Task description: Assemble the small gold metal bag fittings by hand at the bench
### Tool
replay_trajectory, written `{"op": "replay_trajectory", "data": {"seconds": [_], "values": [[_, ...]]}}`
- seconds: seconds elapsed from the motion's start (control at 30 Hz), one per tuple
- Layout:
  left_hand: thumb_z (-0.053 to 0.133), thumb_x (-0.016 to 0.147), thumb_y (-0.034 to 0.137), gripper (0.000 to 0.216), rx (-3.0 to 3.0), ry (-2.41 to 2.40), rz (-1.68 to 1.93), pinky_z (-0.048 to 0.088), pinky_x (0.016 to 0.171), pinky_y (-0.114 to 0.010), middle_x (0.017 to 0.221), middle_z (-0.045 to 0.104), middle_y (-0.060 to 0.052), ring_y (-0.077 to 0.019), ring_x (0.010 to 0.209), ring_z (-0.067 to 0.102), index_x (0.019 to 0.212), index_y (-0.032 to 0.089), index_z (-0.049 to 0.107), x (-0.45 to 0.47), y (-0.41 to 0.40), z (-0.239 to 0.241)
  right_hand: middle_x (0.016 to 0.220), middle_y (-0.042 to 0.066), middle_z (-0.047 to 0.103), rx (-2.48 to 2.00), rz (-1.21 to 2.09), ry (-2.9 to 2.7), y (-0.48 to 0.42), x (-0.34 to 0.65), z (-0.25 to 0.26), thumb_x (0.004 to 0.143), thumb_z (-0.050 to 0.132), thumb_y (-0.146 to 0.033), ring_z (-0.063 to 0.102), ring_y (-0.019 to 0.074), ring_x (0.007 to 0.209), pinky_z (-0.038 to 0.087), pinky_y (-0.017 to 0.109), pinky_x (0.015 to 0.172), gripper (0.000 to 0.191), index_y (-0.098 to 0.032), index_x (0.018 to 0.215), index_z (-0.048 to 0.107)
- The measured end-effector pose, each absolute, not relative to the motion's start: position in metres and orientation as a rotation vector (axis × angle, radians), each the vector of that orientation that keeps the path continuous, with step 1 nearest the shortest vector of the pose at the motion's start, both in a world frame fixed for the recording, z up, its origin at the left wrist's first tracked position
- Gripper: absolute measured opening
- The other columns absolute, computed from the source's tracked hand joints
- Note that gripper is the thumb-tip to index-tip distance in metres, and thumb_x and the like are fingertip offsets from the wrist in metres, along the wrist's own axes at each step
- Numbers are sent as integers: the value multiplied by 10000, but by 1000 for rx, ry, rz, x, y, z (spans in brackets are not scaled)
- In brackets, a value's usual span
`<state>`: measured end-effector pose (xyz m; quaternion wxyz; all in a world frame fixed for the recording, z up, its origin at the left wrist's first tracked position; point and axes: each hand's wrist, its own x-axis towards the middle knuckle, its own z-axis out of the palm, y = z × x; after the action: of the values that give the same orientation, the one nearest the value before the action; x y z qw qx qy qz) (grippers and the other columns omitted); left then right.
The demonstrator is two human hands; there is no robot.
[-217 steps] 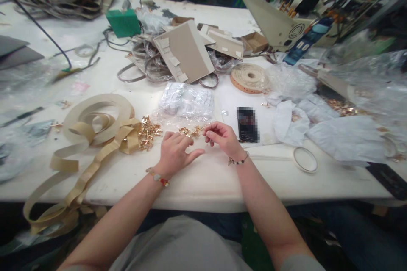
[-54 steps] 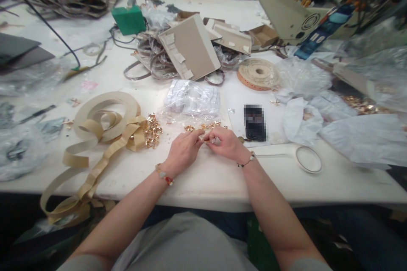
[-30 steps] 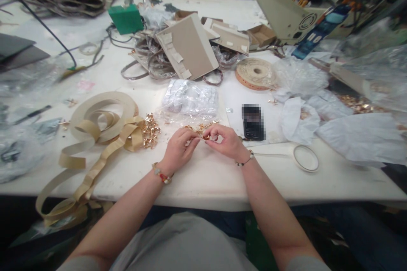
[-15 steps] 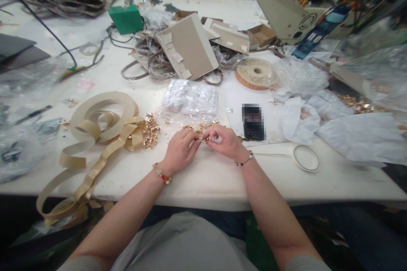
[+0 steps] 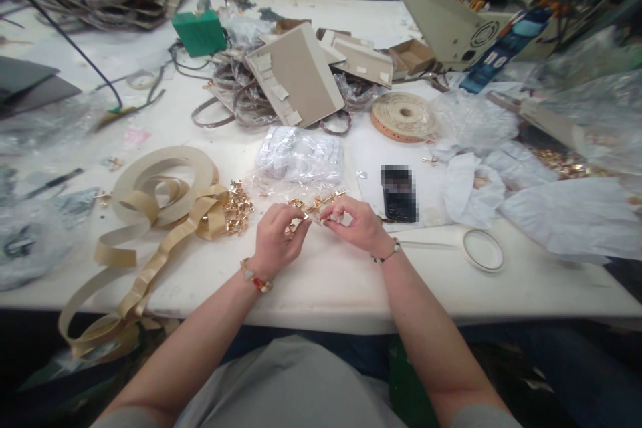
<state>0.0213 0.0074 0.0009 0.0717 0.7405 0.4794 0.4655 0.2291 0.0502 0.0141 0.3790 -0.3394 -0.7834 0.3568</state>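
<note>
Over the front of the white table my left hand [image 5: 279,239] is closed in a pinch, with a small gold metal piece [image 5: 305,215] showing at its fingertips. My right hand [image 5: 355,224] pinches too, thumb against finger; what sits at its tips is too small to make out. A narrow gap parts the two hands. Just behind them lie loose gold metal pieces [image 5: 326,200], partly hidden by the fingers. A larger heap of gold metal pieces [image 5: 239,208] lies left of my left hand, beside a beige strap roll [image 5: 165,159] with loose curls.
A clear plastic bag of white material [image 5: 301,155] lies beyond my hands. Right of them are a phone [image 5: 398,194], a tape ring [image 5: 482,249] and white paper [image 5: 566,210]. Beige panels [image 5: 301,77], a strap coil [image 5: 404,117] and a green box [image 5: 199,32] stand farther back.
My left hand has moved a little to the left, away from my right hand, and the gold piece at its fingertips now shows. My right hand has hardly moved.
</note>
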Motion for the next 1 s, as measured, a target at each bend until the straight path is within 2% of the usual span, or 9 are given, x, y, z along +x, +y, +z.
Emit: {"op": "replay_trajectory", "data": {"seconds": [0.13,0.53,0.8,1.0], "values": [[647,921,294,101,2309,1426,1328,470,685,-321,753,702,-20,-172,710,624,852,222,650,23,8,0,920,45,763,-841,886,-1991,50,229,15,845,670,-178,700,231,888,535,410,835,266,-253,733,440],[651,933,355,159,2339,1451,1227,450,682,-314,796,746,-31,-170,727,663,945,209,713,28,8,-2,884,47,741,-734,745,-2082,52,228,10,867,658,-154,692,217,849,538,384,774,271,-250,724,448],[646,908,258,95,2279,1402,1219,453,674,-300,751,710,-12,-160,691,626,956,198,703,29,8,1,961,68,707,-611,630,-2081,52,225,7,880,636,-117,679,199,912,564,362,791,247,-237,755,460],[632,850,163,50,2203,1378,1327,463,653,-277,732,687,-5,-149,678,606,850,194,670,31,8,3,1078,92,686,-631,645,-2108,53,223,3,816,697,-105,670,233,1016,565,400,845,260,-240,790,476]]}}
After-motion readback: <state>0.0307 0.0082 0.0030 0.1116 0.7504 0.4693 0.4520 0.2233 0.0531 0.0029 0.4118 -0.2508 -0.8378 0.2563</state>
